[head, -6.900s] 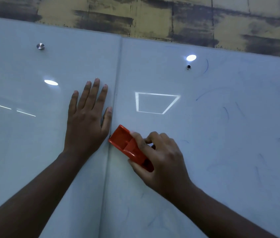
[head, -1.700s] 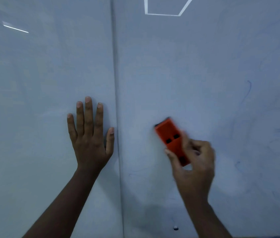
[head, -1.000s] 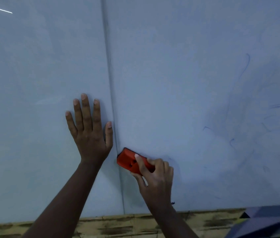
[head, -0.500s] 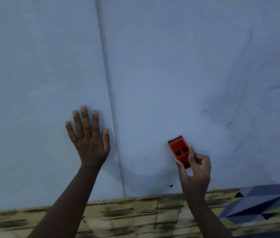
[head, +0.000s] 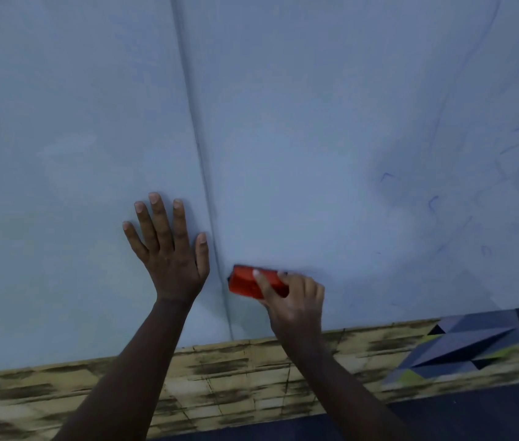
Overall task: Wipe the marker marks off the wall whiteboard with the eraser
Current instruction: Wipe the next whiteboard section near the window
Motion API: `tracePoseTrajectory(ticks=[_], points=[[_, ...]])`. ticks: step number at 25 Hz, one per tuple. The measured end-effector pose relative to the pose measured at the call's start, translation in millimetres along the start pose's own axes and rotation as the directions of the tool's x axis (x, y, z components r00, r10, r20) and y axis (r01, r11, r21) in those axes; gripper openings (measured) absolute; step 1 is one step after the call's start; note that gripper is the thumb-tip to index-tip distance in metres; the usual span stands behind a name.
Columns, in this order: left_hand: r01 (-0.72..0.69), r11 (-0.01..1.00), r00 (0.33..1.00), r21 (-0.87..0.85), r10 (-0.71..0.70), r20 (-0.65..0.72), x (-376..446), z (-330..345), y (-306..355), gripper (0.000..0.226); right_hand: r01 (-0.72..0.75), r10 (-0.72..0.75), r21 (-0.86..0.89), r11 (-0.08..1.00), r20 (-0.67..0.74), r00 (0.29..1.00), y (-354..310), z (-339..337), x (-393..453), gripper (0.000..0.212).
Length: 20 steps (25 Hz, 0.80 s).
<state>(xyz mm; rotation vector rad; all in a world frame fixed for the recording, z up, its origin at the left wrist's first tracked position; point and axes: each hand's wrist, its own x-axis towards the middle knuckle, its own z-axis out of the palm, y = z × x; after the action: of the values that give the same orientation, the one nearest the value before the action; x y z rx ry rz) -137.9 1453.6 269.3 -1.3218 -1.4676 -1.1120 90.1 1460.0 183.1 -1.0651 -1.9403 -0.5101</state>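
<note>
The eraser (head: 253, 281), gripped in our right hand (head: 294, 303), has swept back leftward to just beside the panel seam, close to our flat, spread left hand (head: 169, 253) braced on the whiteboard (head: 315, 122). We judge this low strip nearly clean; faint blue marks (head: 433, 203) remain up and right of the right hand.

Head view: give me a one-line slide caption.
Right hand grips the orange eraser low on the whiteboard beside the panel seam; left hand lies flat.
</note>
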Motion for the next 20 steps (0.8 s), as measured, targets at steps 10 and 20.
tracePoseTrajectory(ticks=[10, 20], points=[[-0.036, 0.999, 0.996, -0.002, 0.036, 0.078, -21, -4, -8, 0.072, -0.320, 0.351, 0.275, 0.907, -0.072, 0.934, 50, -26, 13, 0.066], [0.005, 1.000, 0.999, -0.014, -0.004, 0.046, -29, 2, -2, 0.070, -0.662, 0.764, 0.553, 0.506, 0.069, 0.642, 19, -23, -19, 0.069]])
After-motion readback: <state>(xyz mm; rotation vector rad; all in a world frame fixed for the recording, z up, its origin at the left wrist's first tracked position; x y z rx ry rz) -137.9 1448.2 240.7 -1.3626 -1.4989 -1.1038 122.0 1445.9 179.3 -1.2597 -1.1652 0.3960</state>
